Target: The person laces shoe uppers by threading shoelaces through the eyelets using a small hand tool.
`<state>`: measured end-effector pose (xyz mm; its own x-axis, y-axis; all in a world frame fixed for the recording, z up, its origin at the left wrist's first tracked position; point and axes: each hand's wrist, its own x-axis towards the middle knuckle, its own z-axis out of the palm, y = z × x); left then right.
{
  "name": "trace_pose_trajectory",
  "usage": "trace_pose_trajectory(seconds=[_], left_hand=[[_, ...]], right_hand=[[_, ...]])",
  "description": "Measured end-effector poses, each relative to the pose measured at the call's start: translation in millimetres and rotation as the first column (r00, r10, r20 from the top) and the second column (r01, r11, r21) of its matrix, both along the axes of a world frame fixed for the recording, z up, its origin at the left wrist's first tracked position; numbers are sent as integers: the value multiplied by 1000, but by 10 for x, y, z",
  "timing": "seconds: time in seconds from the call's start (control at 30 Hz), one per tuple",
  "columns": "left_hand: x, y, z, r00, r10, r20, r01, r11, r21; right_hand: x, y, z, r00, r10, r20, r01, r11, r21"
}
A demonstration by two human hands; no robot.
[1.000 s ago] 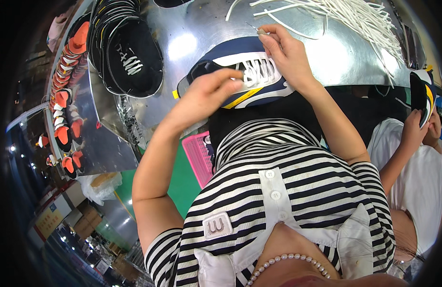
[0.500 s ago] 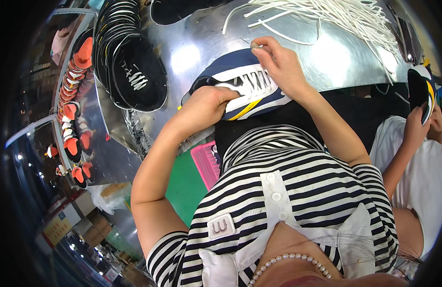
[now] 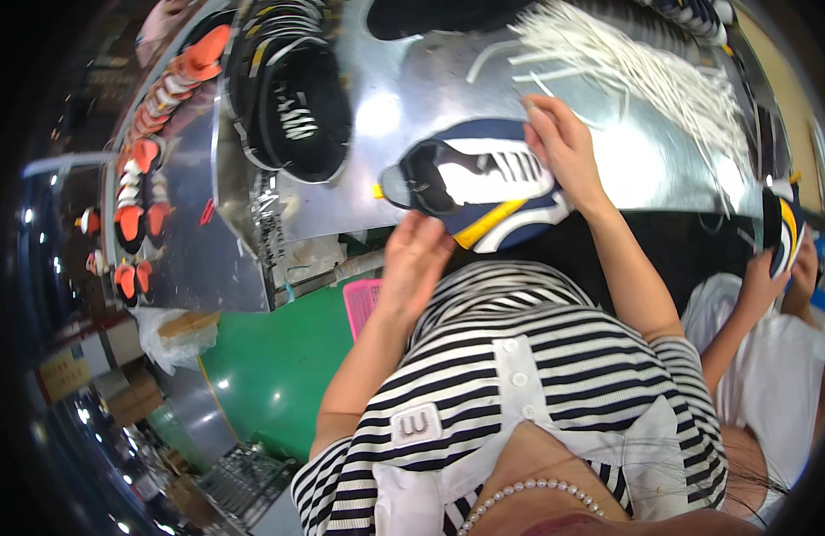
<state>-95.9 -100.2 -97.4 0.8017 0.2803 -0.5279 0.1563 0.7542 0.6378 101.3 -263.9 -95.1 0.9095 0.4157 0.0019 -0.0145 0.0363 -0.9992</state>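
A navy, white and yellow shoe (image 3: 510, 214) rests at the near edge of the metal table, its collar to the left and its toe to the right. Dark lacing crosses its white upper. My left hand (image 3: 417, 263) is beside the collar's near side, fingertips against the shoe, fingers loosely stretched and slightly blurred. Over the toe end, my right hand (image 3: 564, 147) is closed, thumb and forefinger pinched at a small thing too unclear to name. Part of the toe is hidden behind that hand.
White laces (image 3: 644, 80) lie heaped at the back right. Nested black shoe parts (image 3: 309, 112) stand at the back left. Orange and white shoe pieces (image 3: 167, 98) line a left shelf. A pink basket (image 3: 362, 304) is below. At right, a co-worker's hands (image 3: 770, 277) hold another shoe.
My left hand has left the lacing and drawn back to the collar's near side. My right hand stays pinched over the toe end. The whole view has shifted, showing more green floor.
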Motion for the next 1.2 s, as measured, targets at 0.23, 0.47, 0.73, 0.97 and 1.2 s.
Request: trace_pose_trajectory(seconds=[0.23,0.47,0.73,0.97,1.2], left_hand=[[318,-157,733,844,-244,477,230,969,88],[889,564,992,982,-60,-177,167,-149,975],[2154,2587,34,900,436,-24,372,-736,566],[1854,1931,499,975,155,-160,223,-645,731],[2333,1325,765,990,-76,118,-139,-651,746]], right_hand=[[-43,-18,47,933,224,-282,-106,920,378],[24,-109,-53,944,184,-273,-122,966,227],[128,-241,-28,970,24,244,66,932,-357],[626,-166,8,829,64,555,289,801,-525],[1234,654,-30,530,471,706,264,699,-665]])
